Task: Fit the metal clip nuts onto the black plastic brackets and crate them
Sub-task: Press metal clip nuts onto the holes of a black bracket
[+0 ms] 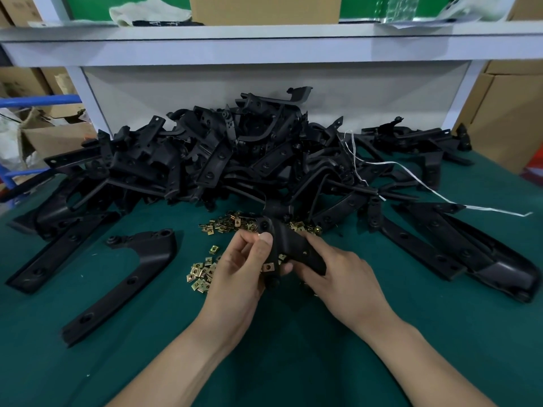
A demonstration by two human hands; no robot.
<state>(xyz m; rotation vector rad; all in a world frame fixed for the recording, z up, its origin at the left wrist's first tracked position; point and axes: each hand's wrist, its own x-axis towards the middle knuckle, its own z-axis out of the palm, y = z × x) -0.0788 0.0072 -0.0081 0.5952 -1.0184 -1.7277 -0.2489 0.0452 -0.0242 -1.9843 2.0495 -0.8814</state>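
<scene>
both hands (241, 268) gripping black bracket (293, 248), clip nut (268, 267) fitted

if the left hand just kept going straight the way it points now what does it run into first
Probably the loose brass-coloured metal clip nuts just beyond the left hand and the black plastic bracket it grips, then the heap of black brackets; its height over the table is unclear.
</scene>
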